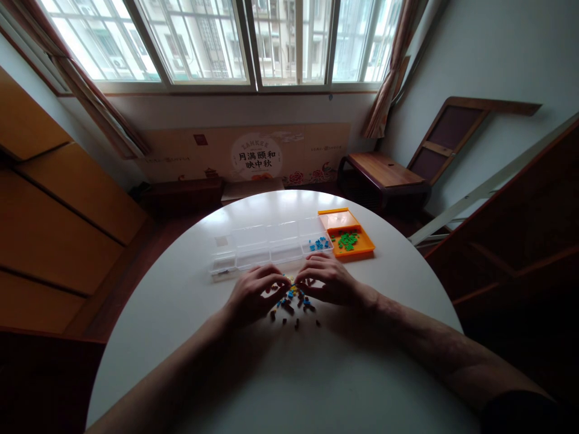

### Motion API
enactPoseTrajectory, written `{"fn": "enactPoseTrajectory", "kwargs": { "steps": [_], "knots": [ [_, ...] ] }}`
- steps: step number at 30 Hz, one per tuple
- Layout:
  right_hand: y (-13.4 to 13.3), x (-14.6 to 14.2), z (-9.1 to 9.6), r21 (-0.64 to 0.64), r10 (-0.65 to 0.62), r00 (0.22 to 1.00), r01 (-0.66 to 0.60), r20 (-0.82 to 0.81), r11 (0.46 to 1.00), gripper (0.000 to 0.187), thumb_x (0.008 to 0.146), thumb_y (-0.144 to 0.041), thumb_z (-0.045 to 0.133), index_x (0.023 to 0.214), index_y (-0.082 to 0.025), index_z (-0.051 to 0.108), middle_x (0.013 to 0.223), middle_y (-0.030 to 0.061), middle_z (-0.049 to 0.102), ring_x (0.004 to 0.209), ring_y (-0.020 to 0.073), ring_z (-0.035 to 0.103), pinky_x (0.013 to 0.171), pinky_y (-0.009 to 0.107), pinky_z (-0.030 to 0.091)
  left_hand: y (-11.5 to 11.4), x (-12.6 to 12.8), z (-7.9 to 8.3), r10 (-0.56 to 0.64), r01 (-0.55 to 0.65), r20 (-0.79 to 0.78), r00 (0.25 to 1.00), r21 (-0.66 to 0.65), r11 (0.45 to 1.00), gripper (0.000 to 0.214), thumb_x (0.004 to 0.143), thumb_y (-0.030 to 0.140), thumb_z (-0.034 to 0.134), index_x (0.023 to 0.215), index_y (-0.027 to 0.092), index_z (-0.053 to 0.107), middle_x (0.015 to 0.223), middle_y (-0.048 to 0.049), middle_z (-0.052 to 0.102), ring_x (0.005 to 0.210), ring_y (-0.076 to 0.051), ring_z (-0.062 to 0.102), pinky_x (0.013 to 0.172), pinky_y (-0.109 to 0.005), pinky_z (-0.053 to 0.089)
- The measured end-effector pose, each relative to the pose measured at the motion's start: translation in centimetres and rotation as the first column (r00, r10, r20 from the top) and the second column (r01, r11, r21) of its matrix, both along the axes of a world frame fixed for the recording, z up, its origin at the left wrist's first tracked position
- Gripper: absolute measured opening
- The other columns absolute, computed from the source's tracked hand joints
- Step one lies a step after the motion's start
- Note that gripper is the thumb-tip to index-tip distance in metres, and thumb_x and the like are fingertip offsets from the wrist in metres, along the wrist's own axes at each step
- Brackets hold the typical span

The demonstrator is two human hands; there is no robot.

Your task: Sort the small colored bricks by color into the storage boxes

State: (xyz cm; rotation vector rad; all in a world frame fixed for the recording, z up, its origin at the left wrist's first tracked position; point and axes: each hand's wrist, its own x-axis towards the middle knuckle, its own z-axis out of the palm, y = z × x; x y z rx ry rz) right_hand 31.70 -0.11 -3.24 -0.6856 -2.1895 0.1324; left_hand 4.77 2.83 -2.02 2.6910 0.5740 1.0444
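Both my hands rest on a round white table (280,374), over a small heap of tiny coloured pieces (292,303) in blue, yellow and dark tones. My left hand (254,293) has its fingers curled down onto the heap. My right hand (326,279) mirrors it, with fingertips pinched together at the heap's top. Whatever the fingertips hold is too small to make out. Just beyond my hands lies a clear plastic compartment box (266,244); its rightmost cell holds blue pieces (319,243).
An orange tray (360,249) with green pieces (347,240) sits to the right of the clear box. Behind the table are a low wooden bench (384,172), a printed board under the window, wooden panels on the left and a slanted frame on the right.
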Motion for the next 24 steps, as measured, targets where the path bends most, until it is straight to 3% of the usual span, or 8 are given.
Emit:
{"fn": "enactPoseTrajectory", "kwargs": {
  "steps": [3,6,9,12,16,20,24],
  "knots": [
    [0.1,0.3,-0.1,-0.006,-0.03,0.998,0.03,-0.059,1.0,0.006,0.102,-0.021,0.074,0.102,-0.027,0.074,0.091,0.0007,0.079,0.087,0.0196,0.073,0.097,0.039,0.057,0.2,-0.3,0.2,0.018,-0.018,0.027,0.999,0.005,1.0,0.004,0.102,0.02,0.074,0.103,0.021,0.078,0.094,-0.0031,0.075,0.073,-0.012,0.064,0.073,-0.027,0.053],
    [0.6,1.0,-0.2,-0.027,-0.191,0.969,0.189,-0.158,0.982,0.006,0.102,-0.021,0.075,0.1,-0.027,0.075,0.091,0.0013,0.078,0.087,0.0213,0.073,0.091,0.04,0.056,0.6,-1.0,0.6,0.012,-0.012,0.0,1.0,-0.015,1.0,0.004,0.1,0.019,0.075,0.097,0.022,0.077,0.093,-0.0023,0.075,0.072,-0.012,0.063,0.074,-0.028,0.052],
    [1.2,2.2,-0.5,-0.074,-0.419,0.877,0.414,-0.235,0.907,0.007,0.102,-0.024,0.075,0.096,-0.026,0.076,0.087,0.0017,0.076,0.085,0.0235,0.07,0.089,0.042,0.055,1.2,-2.2,0.8,-0.027,0.023,-0.066,0.997,-0.054,0.998,0.007,0.098,0.021,0.075,0.091,0.022,0.077,0.088,-0.0021,0.074,0.072,-0.013,0.063,0.073,-0.028,0.05],
    [1.9,3.2,-0.7,-0.157,-0.55,0.792,0.527,-0.265,0.835,0.007,0.101,-0.026,0.074,0.095,-0.025,0.075,0.091,0.0035,0.077,0.088,0.0254,0.069,0.09,0.043,0.054,1.7,-3.2,1.0,-0.064,0.05,-0.119,0.991,-0.114,0.992,0.007,0.096,0.026,0.075,0.092,0.021,0.078,0.087,-0.0032,0.073,0.072,-0.014,0.061,0.069,-0.027,0.049],
    [2.1,3.5,-0.8,-0.232,-0.585,0.758,0.537,-0.288,0.811,0.003,0.1,-0.026,0.072,0.1,-0.024,0.075,0.1,0.0057,0.077,0.096,0.027,0.069,0.094,0.044,0.055,1.7,-3.4,1.2,-0.139,0.109,-0.164,0.977,-0.181,0.978,0.013,0.093,0.035,0.08,0.093,0.022,0.078,0.092,-0.0043,0.074,0.078,-0.016,0.065,0.077,-0.03,0.051],
    [1.7,2.8,-0.8,-0.219,-0.538,0.805,0.495,-0.25,0.841,0.005,0.101,-0.025,0.069,0.099,-0.024,0.074,0.097,0.0057,0.075,0.093,0.0261,0.068,0.093,0.044,0.055,1.2,-2.7,1.2,-0.208,0.162,-0.205,0.956,-0.221,0.962,0.016,0.094,0.037,0.082,0.089,0.023,0.077,0.093,-0.0027,0.076,0.08,-0.016,0.068,0.08,-0.03,0.053],
    [1.5,2.3,-0.6,-0.191,-0.497,0.838,0.462,-0.225,0.866,0.005,0.1,-0.023,0.069,0.098,-0.024,0.073,0.096,0.005,0.074,0.091,0.0256,0.068,0.093,0.044,0.055,1.1,-2.4,0.5,-0.201,0.154,-0.201,0.959,-0.228,0.962,0.015,0.096,0.034,0.078,0.087,0.023,0.077,0.09,-0.0031,0.074,0.078,-0.016,0.067,0.077,-0.028,0.053]
  ]
}}
